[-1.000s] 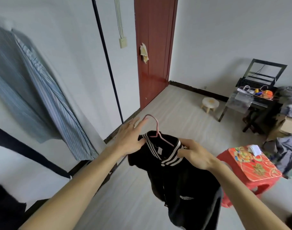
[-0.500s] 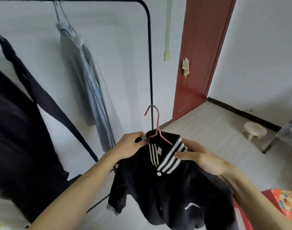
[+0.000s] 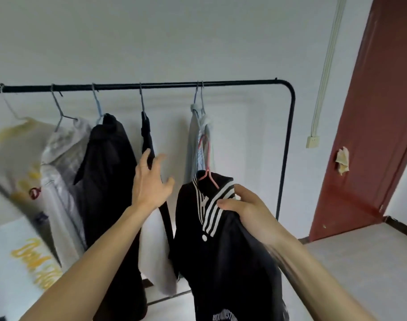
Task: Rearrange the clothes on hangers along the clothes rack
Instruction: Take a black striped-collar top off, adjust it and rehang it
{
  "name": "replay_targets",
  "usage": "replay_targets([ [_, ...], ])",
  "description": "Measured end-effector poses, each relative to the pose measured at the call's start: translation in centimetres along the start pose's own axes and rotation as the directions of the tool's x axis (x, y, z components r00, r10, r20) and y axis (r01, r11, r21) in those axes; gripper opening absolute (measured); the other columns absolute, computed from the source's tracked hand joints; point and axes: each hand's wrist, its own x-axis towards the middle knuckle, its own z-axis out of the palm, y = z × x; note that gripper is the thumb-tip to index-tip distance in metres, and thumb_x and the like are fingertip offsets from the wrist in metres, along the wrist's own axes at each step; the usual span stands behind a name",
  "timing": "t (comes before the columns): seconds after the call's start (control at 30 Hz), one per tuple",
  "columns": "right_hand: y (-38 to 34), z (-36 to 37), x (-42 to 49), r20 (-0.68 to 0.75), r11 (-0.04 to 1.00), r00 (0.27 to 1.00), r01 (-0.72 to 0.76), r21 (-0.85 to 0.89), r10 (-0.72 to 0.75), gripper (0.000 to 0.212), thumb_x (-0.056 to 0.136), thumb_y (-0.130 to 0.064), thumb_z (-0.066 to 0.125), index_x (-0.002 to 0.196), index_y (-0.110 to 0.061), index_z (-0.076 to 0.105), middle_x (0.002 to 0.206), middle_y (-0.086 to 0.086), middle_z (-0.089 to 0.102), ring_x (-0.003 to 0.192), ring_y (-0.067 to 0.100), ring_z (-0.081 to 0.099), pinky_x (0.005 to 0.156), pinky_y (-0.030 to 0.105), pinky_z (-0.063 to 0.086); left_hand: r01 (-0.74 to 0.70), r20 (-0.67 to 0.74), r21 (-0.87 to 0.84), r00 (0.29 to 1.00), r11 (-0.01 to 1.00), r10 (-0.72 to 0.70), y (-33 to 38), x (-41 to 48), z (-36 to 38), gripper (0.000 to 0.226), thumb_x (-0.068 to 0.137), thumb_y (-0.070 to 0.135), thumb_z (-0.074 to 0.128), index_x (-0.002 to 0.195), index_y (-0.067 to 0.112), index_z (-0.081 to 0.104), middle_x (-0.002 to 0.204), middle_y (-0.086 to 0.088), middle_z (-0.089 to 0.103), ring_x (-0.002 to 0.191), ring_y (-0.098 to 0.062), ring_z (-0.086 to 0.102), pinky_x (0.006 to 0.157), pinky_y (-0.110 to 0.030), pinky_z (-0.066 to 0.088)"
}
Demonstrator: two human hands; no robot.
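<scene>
Black jacket (image 3: pixel 221 262) on pink hanger (image 3: pixel 206 163), our right hand (image 3: pixel 249 209) gripping the collar (image 3: pixel 211 212) so nothing slips; left hand (image 3: pixel 151 181), spread and empty, reaches at the rack (image 3: pixel 170 84), likely clearing a gap.

Rack: black metal rack (image 3: pixel 221 84), top rail level, right corner rounded.
Left end: white shirt (image 3: pixel 17 158) with yellow print.
Next: grey top (image 3: pixel 63 154) on a wire hanger.
Middle: black coat (image 3: pixel 107 163), then a narrow black garment (image 3: pixel 147 133).
Right end: pale shirt (image 3: pixel 198 140) under two hooks.
</scene>
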Motion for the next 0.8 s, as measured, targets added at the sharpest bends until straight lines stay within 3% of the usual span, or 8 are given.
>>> replay_targets([
  [0.07, -1.7, 1.9, 2.2, -0.030, 0.999, 0.999, 0.032, 0.026, -0.032, 0.041, 0.077, -0.015, 0.065, 0.107, 0.011, 0.053, 0.109, 0.033, 0.060, 0.085, 0.026, 0.062, 0.093, 0.051, 0.049, 0.074, -0.009, 0.014, 0.997, 0.997, -0.074, -0.4, 2.3, -1.4, 0.072, 0.090, 0.032, 0.062, 0.153, 0.027, 0.027, 0.164, -0.008, 0.005, 0.147, -0.035, 0.018, 0.114, -0.048, 0.032],
  [0.13, -3.3, 3.4, 4.6, -0.050, 0.998, 0.998, 0.044, 0.048, -0.041, 0.045, 0.075, -0.017, 0.065, 0.107, 0.011, 0.051, 0.106, 0.037, 0.058, 0.082, 0.024, 0.057, 0.083, 0.046, 0.050, 0.125, 0.007, 0.023, 0.992, 0.992, -0.126, -0.9, 4.3, -2.5, 0.076, 0.092, 0.035, 0.060, 0.156, 0.027, 0.020, 0.165, -0.009, 0.003, 0.147, -0.038, 0.019, 0.112, -0.049, 0.034],
  [0.27, -6.3, 5.5, 9.8, -0.097, 0.995, 0.993, 0.078, 0.058, -0.073, 0.029, 0.076, -0.013, 0.062, 0.098, 0.005, 0.054, 0.084, 0.013, 0.057, 0.079, 0.023, 0.055, 0.074, 0.037, 0.044, 0.157, 0.073, 0.006, 0.985, 0.988, -0.157, -1.9, 7.4, -2.9, 0.082, 0.093, 0.040, 0.056, 0.158, 0.029, 0.007, 0.166, -0.006, 0.001, 0.147, -0.037, 0.022, 0.109, -0.050, 0.038],
  [0.37, -8.7, 7.0, 13.9, -0.139, 0.988, 0.978, 0.157, 0.013, -0.154, 0.016, 0.074, -0.014, 0.059, 0.088, -0.010, 0.052, 0.081, 0.009, 0.052, 0.076, 0.022, 0.053, 0.073, 0.037, 0.043, 0.162, 0.127, -0.066, 0.980, 0.985, -0.153, -2.9, 9.6, -2.7, 0.086, 0.094, 0.037, 0.057, 0.158, 0.027, 0.000, 0.166, -0.007, 0.002, 0.147, -0.035, 0.026, 0.109, -0.048, 0.039],
  [0.53, -11.2, 8.7, 20.6, -0.213, 0.971, 0.948, 0.226, -0.075, -0.237, 0.015, 0.080, -0.012, 0.059, 0.079, -0.013, 0.044, 0.073, 0.004, 0.048, 0.072, 0.021, 0.048, 0.067, 0.035, 0.039, 0.211, 0.201, -0.268, 0.967, 0.940, -0.160, -4.4, 13.2, -2.3, 0.084, 0.095, 0.026, 0.057, 0.159, 0.025, 0.002, 0.162, -0.011, 0.015, 0.145, -0.032, 0.030, 0.113, -0.042, 0.035],
  [0.67, -11.3, 10.1, 25.2, -0.231, 0.934, 0.918, 0.269, -0.236, -0.323, 0.010, 0.083, -0.015, 0.057, 0.090, -0.007, 0.055, 0.080, 0.002, 0.059, 0.078, 0.021, 0.056, 0.068, 0.030, 0.044, 0.253, 0.254, -0.314, 0.951, 0.915, -0.176, -5.3, 15.1, -2.0, 0.083, 0.096, 0.019, 0.052, 0.159, 0.026, -0.003, 0.159, -0.015, 0.024, 0.142, -0.032, 0.035, 0.110, -0.035, 0.036],
  [0.73, -10.7, 10.8, 27.2, -0.219, 0.914, 0.913, 0.272, -0.301, -0.344, 0.005, 0.087, -0.014, 0.055, 0.091, -0.011, 0.055, 0.078, -0.002, 0.059, 0.073, 0.015, 0.055, 0.061, 0.022, 0.041, 0.282, 0.269, -0.337, 0.943, 0.898, -0.196, -5.7, 15.6, -1.7, 0.084, 0.097, 0.016, 0.049, 0.159, 0.026, -0.006, 0.159, -0.014, 0.028, 0.139, -0.032, 0.040, 0.105, -0.032, 0.038],
  [0.8, -10.1, 11.4, 29.0, -0.211, 0.907, 0.916, 0.264, -0.329, -0.343, 0.006, 0.089, -0.014, 0.055, 0.095, -0.014, 0.056, 0.081, -0.004, 0.060, 0.075, 0.014, 0.055, 0.061, 0.023, 0.040, 0.284, 0.267, -0.361, 0.944, 0.888, -0.193, -6.3, 16.1, -1.5, 0.084, 0.095, 0.015, 0.049, 0.158, 0.030, -0.004, 0.157, -0.012, 0.034, 0.135, -0.030, 0.046, 0.107, -0.035, 0.042],
])
